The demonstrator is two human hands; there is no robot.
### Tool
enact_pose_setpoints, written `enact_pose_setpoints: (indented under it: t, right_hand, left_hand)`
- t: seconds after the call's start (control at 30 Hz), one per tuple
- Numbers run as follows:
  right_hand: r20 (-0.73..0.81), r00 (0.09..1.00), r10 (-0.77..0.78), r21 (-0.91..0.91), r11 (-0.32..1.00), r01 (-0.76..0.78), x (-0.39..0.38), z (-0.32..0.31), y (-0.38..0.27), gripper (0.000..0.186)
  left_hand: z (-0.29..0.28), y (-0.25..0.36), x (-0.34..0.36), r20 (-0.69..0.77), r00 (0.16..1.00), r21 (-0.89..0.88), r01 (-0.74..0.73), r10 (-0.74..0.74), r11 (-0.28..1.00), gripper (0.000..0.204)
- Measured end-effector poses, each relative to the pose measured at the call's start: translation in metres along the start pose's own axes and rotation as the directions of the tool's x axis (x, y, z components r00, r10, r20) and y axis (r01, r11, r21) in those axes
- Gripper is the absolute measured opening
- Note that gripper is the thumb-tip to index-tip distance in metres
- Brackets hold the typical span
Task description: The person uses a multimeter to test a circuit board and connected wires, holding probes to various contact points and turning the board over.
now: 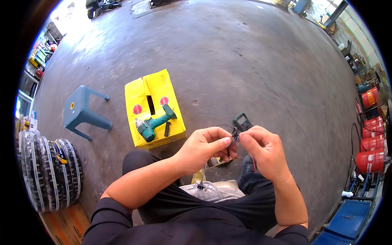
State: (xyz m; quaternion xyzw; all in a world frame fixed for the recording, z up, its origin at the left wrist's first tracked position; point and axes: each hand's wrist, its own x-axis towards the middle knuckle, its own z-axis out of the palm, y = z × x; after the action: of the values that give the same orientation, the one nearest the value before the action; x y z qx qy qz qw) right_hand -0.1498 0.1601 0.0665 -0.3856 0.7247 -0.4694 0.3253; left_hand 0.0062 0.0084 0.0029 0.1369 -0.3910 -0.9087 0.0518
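My left hand (206,145) pinches a small bundle of dark wires (234,136) between thumb and fingers, above my lap. Close against it, my right hand (263,151) is closed in a pinch; its fingertips meet the bundle, and what they hold is too small to make out. A thin red wire shows below the right hand. Beyond the hands a green-framed multimeter (242,121) lies, partly covered by them. A grey cable with a black plug (200,185) hangs below the left hand, over a clear and whitish plastic part (208,191) between my legs.
A yellow carton (153,87) stands ahead to the left, bearing a green cordless power tool (153,124) and a small black strip (167,129). Further left are a blue-grey stool (83,106) and wrapped tyres (49,171). Red drums (370,161) and a blue metal unit (347,218) line the right.
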Motion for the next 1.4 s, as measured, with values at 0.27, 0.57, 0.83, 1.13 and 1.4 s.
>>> enact_pose_setpoints:
  t: [0.27,0.57,0.83,1.13,1.4]
  right_hand:
    - [-0.120,0.990,0.070,0.234,0.971,-0.041,0.003,0.043,0.009,0.016]
    - [-0.023,0.998,0.055,0.548,0.836,-0.034,0.011,0.046,0.024,0.015]
    - [0.052,0.988,0.146,0.833,0.539,-0.124,0.017,0.026,0.017,0.020]
    - [0.043,0.997,0.064,0.788,0.611,-0.074,0.017,0.016,0.015,0.018]
    - [-0.082,0.991,0.108,0.715,0.699,-0.018,0.018,0.015,0.018,0.018]
  left_hand:
    - [-0.007,0.004,-0.013,-0.058,0.998,0.122,-0.015,0.022,0.992,0.020]
    - [-0.004,0.021,-0.013,-0.095,0.959,0.542,-0.174,0.265,0.822,0.021]
    - [0.001,0.016,-0.007,0.159,0.865,0.759,-0.416,0.476,0.501,0.038]
    - [0.010,0.009,-0.006,0.125,0.915,0.820,-0.313,0.383,0.480,0.046]
    - [0.003,-0.003,-0.013,0.224,0.814,0.900,-0.384,0.536,0.207,0.045]
